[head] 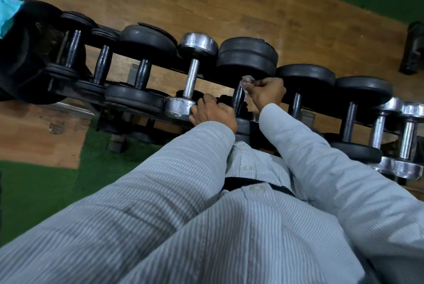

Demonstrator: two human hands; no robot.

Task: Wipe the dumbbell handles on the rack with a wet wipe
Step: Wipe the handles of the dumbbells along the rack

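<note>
Wood-plank gym floor with green turf, long black dumbbell rack (pixel 160 70): right hand (pixel 266 94) grip pinches a crumpled pale wet wipe (pixel 246 81) around a mid-row dark dumbbell handle (pixel 237 100), left hand (pixel 212 112) grip clenched on the near weight end, other handles apparently still to wipe.

both arms reach forward and down to the dumbbell rack (pixel 160 66), striped sleeves to the wrists. left hand (pixel 212 111) at the near side of the rack, fingers curled, knuckles up, resting against a chrome dumbbell's (pixel 191 76) near head. right hand (pixel 266 93) just right of it, further in, fingers and thumb pinching a wet wipe (pixel 246 80) against the top of a dark handle (pixel 238 97). wrists near each other, apart.
</note>
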